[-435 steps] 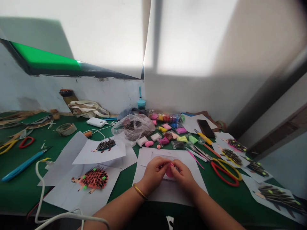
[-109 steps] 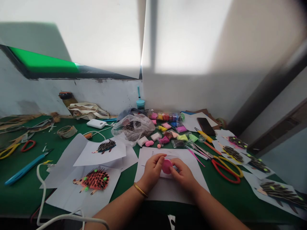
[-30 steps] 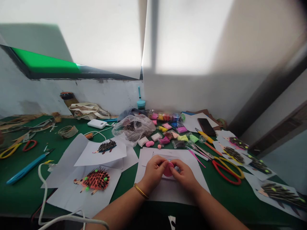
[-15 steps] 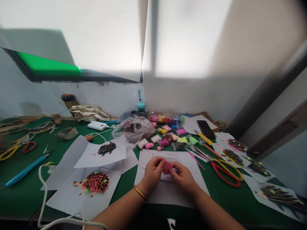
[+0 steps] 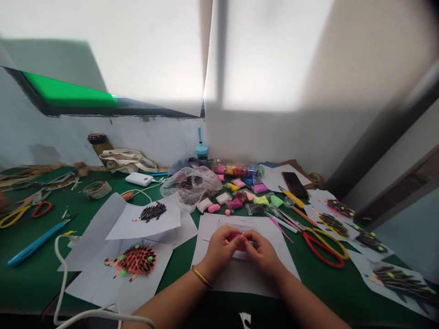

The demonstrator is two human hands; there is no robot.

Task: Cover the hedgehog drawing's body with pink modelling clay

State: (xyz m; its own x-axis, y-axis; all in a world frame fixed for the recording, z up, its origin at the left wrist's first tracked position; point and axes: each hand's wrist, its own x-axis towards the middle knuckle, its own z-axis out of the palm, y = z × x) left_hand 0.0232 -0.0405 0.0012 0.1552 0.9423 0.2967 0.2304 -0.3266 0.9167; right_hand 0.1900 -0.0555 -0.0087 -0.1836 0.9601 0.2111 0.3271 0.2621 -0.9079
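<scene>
A flat piece of pink clay (image 5: 241, 244) is pinched between the fingers of both hands above a white sheet of paper (image 5: 247, 278). My left hand (image 5: 221, 250), with a gold bangle at the wrist, grips its left side. From the right, my right hand (image 5: 263, 253) holds the other side, and the fingertips of the two hands nearly meet. Fingers cover much of the clay. Just beyond the sheet lie a pink lump (image 5: 214, 208) and a small orange ball (image 5: 227, 212).
Behind are clay packets (image 5: 261, 200) and a plastic bag (image 5: 192, 185). Scissors (image 5: 324, 246) and a phone (image 5: 294, 184) lie right. Hedgehog pictures (image 5: 132, 260) rest on both sides. A blue cutter (image 5: 37, 242) and white cable (image 5: 60, 283) are left.
The pink clay has tilted and shows less of its face. My fingers have closed in further over it, while the objects on the table stay in place.
</scene>
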